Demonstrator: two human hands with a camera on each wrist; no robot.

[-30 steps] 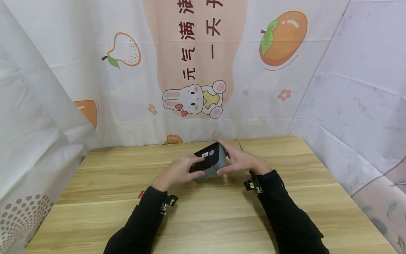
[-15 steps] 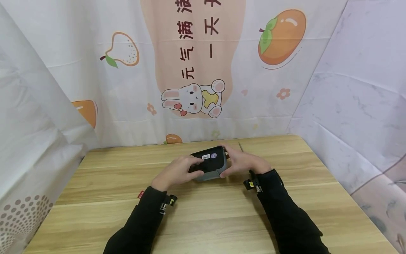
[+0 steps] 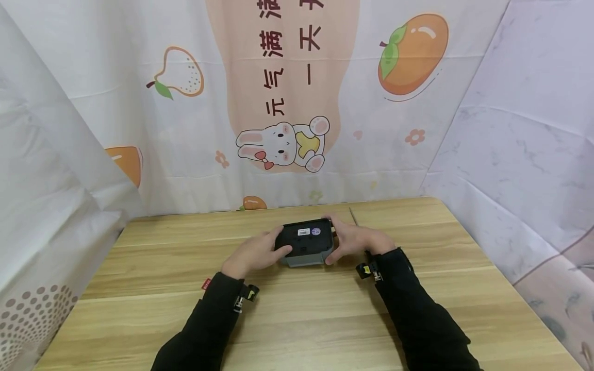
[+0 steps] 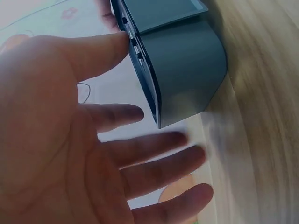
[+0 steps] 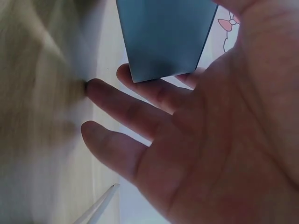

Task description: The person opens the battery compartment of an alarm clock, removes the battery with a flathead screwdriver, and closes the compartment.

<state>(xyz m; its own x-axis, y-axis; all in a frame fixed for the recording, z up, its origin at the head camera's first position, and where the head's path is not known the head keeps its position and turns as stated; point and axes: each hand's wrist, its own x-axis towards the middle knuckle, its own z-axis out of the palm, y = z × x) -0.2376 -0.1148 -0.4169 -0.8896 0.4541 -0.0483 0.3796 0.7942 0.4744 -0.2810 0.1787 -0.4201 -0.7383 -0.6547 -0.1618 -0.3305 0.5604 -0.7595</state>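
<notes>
A small grey-blue box [image 3: 307,259] with a black face [image 3: 292,238] up stands at the back middle of the table. That face bears a white barcode sticker [image 3: 303,232] and a round purple one [image 3: 316,231]. My right hand [image 3: 349,240] holds the box's right end, thumb at the near corner and fingers around the far side. At the left end, my left hand [image 3: 255,252] has its thumb on the rim of the black face. In the left wrist view the other fingers [image 4: 163,175] are stretched out beside the box [image 4: 182,70], apart from its wall.
A thin stick [image 3: 354,216] lies on the wooden table [image 3: 297,319] behind the right hand; the right wrist view shows its pale end [image 5: 100,205]. A white printed curtain [image 3: 185,129] hangs behind the table, with more cloth at both sides.
The box has tipped from a tilt to nearly level, its black face now upward and its near wall lower. My left fingers have slid from the black face to its left edge.
</notes>
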